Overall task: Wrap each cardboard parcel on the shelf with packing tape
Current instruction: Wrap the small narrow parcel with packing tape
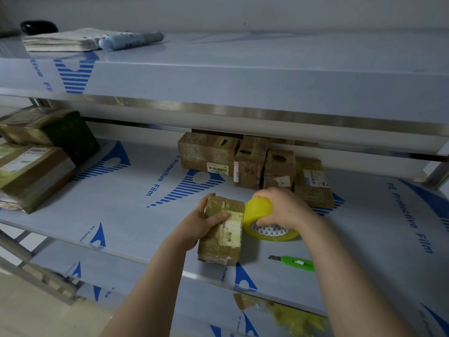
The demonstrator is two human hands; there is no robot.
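A small cardboard parcel [222, 233] with a white label lies on the middle shelf [136, 210] near its front edge. My left hand [198, 221] grips its left side, thumb across the top. A yellow roll of packing tape [263, 218] rests against the parcel's right side, and my right hand [283, 206] is closed over the roll from above. Several more cardboard parcels [252, 161] stand in a row at the back of the same shelf.
A green utility knife [295, 262] lies near the shelf's front edge, right of the parcel. Two larger taped parcels [36, 154] are stacked at the left. The upper shelf [243, 76] overhangs; a paper stack and marker [131, 40] lie on it.
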